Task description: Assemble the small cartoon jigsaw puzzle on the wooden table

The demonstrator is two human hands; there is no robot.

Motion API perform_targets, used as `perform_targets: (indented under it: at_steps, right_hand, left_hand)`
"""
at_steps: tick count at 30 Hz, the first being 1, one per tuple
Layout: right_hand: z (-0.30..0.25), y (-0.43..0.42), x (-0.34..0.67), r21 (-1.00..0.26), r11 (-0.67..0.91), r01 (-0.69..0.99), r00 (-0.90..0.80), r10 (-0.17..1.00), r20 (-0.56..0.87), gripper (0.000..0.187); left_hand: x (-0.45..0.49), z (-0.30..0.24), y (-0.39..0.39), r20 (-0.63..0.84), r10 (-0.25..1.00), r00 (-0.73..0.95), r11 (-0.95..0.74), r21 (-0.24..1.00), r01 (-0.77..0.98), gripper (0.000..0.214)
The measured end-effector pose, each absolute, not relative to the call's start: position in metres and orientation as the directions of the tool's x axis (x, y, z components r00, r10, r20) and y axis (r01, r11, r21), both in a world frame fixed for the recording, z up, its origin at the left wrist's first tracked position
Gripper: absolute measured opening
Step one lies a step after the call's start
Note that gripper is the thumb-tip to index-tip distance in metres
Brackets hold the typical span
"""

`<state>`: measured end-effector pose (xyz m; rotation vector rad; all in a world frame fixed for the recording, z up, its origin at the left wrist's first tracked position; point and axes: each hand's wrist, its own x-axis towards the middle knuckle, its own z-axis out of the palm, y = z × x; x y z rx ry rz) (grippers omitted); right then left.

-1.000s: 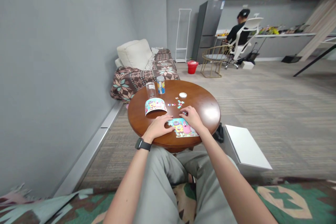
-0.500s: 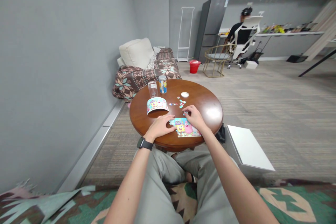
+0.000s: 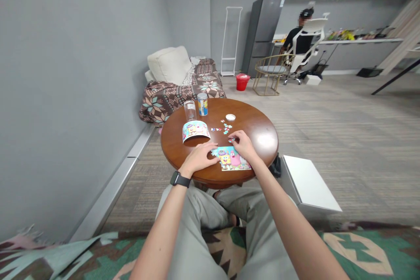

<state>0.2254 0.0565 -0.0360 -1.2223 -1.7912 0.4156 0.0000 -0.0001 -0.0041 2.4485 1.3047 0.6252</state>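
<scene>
A partly assembled cartoon jigsaw puzzle (image 3: 234, 159) lies near the front of the round wooden table. My left hand (image 3: 198, 158) rests at its left side, thumb and fingers spread apart, the tips touching its left edge. Just beyond the puzzle's top edge, my right hand (image 3: 244, 145) is pinched at a small puzzle piece (image 3: 231, 141), partly hidden by the fingers. Several loose puzzle pieces (image 3: 227, 128) lie farther back. On the left, a curved picture sheet (image 3: 196, 130) stands bowed on the table, showing the same cartoon figures.
At the table's (image 3: 259, 118) back left stand a clear plastic cylinder (image 3: 190, 111) and a printed tin (image 3: 202, 105). A round lid (image 3: 230, 117) lies behind the pieces. A white box (image 3: 311, 182) is on the floor at right. A person (image 3: 297, 37) sits far off.
The view has shifted very slightly. Both hands stay in nearly the same places, and the puzzle and loose pieces look unchanged.
</scene>
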Motion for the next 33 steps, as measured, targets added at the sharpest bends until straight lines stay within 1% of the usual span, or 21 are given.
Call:
perform_targets:
  at_steps: [5, 12, 13, 16, 17, 21, 26, 29, 33]
  right_hand:
    - [-0.039, 0.059, 0.225, -0.660, 0.440, 0.609, -0.081, 0.862, 0.500, 0.022]
    - [-0.039, 0.058, 0.223, -0.650, 0.364, 0.667, -0.062, 0.896, 0.439, 0.020]
    - [-0.040, 0.058, 0.223, -0.647, 0.350, 0.677, -0.045, 0.898, 0.438, 0.022]
    - [-0.043, 0.060, 0.221, -0.636, 0.290, 0.715, 0.037, 0.893, 0.450, 0.041]
    - [-0.044, 0.061, 0.221, -0.629, 0.278, 0.726, 0.048, 0.892, 0.449, 0.043]
    - [-0.044, 0.062, 0.220, -0.602, 0.292, 0.744, -0.007, 0.903, 0.429, 0.029]
    - [-0.038, 0.059, 0.221, -0.573, 0.347, 0.742, -0.074, 0.892, 0.445, 0.020]
    - [-0.035, 0.056, 0.222, -0.538, 0.352, 0.766, -0.087, 0.886, 0.456, 0.018]
    - [-0.034, 0.054, 0.224, -0.508, 0.298, 0.808, -0.049, 0.893, 0.447, 0.018]
  left_hand:
    - [0.001, -0.002, -0.001, 0.226, 0.841, 0.492, -0.538, 0.454, 0.710, 0.045]
    - [0.001, -0.001, 0.000, 0.219, 0.842, 0.494, -0.534, 0.469, 0.703, 0.046]
    - [0.001, -0.001, 0.000, 0.217, 0.843, 0.492, -0.532, 0.471, 0.703, 0.046]
    - [0.001, -0.001, 0.000, 0.212, 0.846, 0.489, -0.527, 0.466, 0.711, 0.046]
    - [0.001, -0.001, 0.000, 0.209, 0.847, 0.489, -0.527, 0.463, 0.713, 0.046]
    - [0.001, -0.001, -0.001, 0.206, 0.845, 0.494, -0.529, 0.458, 0.715, 0.047]
    - [0.001, -0.001, -0.001, 0.205, 0.846, 0.493, -0.528, 0.453, 0.718, 0.047]
    - [0.001, 0.000, -0.001, 0.199, 0.845, 0.496, -0.528, 0.451, 0.719, 0.047]
    - [0.001, 0.001, -0.001, 0.196, 0.850, 0.490, -0.521, 0.454, 0.723, 0.046]
